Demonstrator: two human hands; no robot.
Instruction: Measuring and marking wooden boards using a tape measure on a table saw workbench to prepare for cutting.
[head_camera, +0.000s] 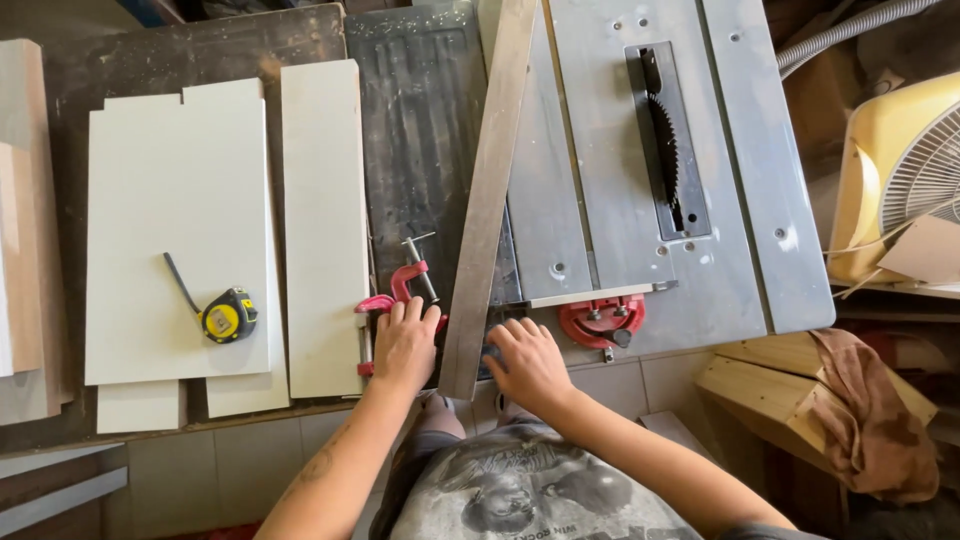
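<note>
- The left hand lies on a red metal clamp at the near edge of the worktop; its grip is loosely curled over the clamp's body, fingers spread.
- The clamp's threaded steel screw with its small crossbar handle stands up just far of the fingers.
- The right hand rests at the near end of a long, flat, dull grey metal bar, fingers bent against its right edge; whether the grip closes on it cannot be told.
- The bar runs slantwise away across a brushed-metal table saw, left of the toothed round blade.
- Smooth pale rectangular boards lie left, bearing a yellow tape measure.
</note>
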